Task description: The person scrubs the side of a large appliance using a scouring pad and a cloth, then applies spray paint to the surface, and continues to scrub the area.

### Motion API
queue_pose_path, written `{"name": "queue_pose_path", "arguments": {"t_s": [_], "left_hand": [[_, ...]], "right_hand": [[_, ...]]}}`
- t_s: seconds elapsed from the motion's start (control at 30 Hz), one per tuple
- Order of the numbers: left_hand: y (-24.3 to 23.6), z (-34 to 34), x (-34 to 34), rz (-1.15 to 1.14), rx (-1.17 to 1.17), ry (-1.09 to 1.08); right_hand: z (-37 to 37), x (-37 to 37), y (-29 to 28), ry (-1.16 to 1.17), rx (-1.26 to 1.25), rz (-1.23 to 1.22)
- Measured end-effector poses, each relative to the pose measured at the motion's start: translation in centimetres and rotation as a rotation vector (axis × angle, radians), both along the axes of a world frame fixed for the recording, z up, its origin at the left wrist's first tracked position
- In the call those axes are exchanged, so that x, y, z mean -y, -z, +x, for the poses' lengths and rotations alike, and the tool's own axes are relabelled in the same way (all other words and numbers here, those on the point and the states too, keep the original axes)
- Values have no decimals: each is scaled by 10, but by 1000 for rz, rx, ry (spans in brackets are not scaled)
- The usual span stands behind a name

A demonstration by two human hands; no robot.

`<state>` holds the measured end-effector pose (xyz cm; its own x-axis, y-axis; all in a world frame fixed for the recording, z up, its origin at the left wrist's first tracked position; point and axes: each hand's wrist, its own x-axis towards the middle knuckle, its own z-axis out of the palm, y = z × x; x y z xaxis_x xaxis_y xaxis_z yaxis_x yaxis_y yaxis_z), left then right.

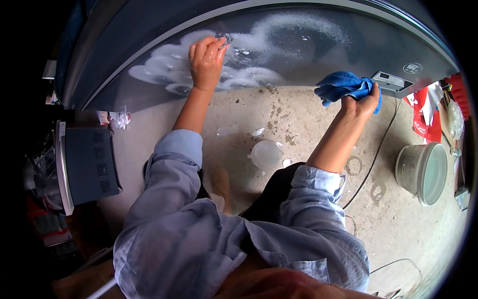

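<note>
My left hand [205,61] is closed on a grey, wiry scrubber that looks like steel wool [227,38], pressed against a dark grey appliance panel [371,42]. Around it the panel carries white foam [167,62] in overlapping swirls, with a wide arc of it toward the right. Further right, a crumpled blue cloth [343,85] is gripped in my right hand [365,103], close to the panel's lower edge. Beside that cloth is a small light label plate [391,80] on the panel. Most of the scrubber is hidden behind my left fingers.
A translucent round tub [266,155] sits on the concrete floor between my arms. At right stand a pale bucket [420,172] and red bags [429,119]. A black cable [374,169] crosses the floor. A dark boxy unit [92,162] is at left.
</note>
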<state>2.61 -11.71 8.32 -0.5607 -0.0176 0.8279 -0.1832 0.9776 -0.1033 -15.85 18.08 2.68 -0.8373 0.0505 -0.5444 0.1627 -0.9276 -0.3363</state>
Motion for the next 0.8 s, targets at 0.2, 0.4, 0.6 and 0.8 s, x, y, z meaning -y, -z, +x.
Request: {"name": "queue_pose_path", "arguments": {"t_s": [0.2,0.4,0.6,0.8], "left_hand": [[21,-4,13,0,100,149],[25,-12,21,-19,94,192],[27,-15,25,184,72,268],[35,-15,32,279,78,297]], "right_hand": [[-6,-26,7,9,-116,67],[-1,-48,25,162,-163,231],[32,-61,-53,196,-545,778],[78,-86,-110,-98,-233,1710]]}}
